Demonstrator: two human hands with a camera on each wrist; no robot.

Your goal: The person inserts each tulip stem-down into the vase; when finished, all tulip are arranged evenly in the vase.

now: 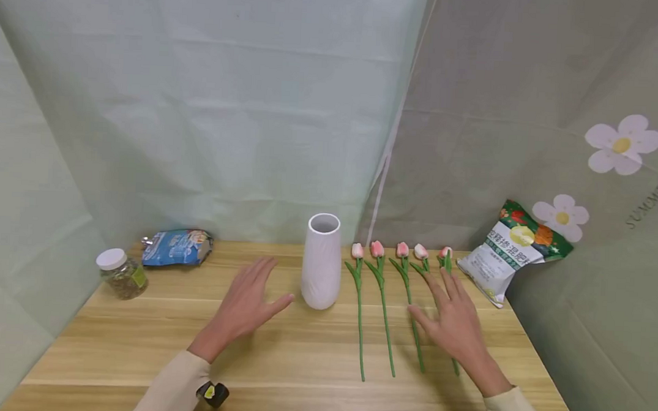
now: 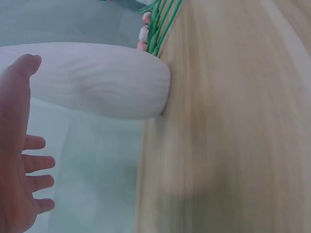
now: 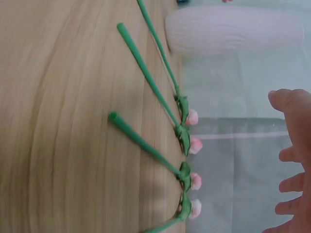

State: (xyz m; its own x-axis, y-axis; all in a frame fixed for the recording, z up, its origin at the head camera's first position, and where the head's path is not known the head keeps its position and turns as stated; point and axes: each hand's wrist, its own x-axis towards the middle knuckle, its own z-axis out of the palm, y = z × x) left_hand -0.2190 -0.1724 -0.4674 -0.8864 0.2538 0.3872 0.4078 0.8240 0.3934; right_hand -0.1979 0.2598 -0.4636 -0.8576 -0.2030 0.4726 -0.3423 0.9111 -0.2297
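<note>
A tall white ribbed vase stands upright on the table, its mouth facing up. My left hand hovers left of the vase with fingers extended and thumb toward it, touching nothing. In the left wrist view the vase lies beyond the thumb. Several pink-and-white tulips with green stems lie in a row right of the vase, among them the leftmost tulip and another tulip. My right hand is above the rightmost stems, fingers spread and holding nothing; it hides part of them.
A jar with a white lid and a blue packet are at the table's back left. A green-and-white bag leans against the curtain at the back right. Grey-green curtain borders the wooden table.
</note>
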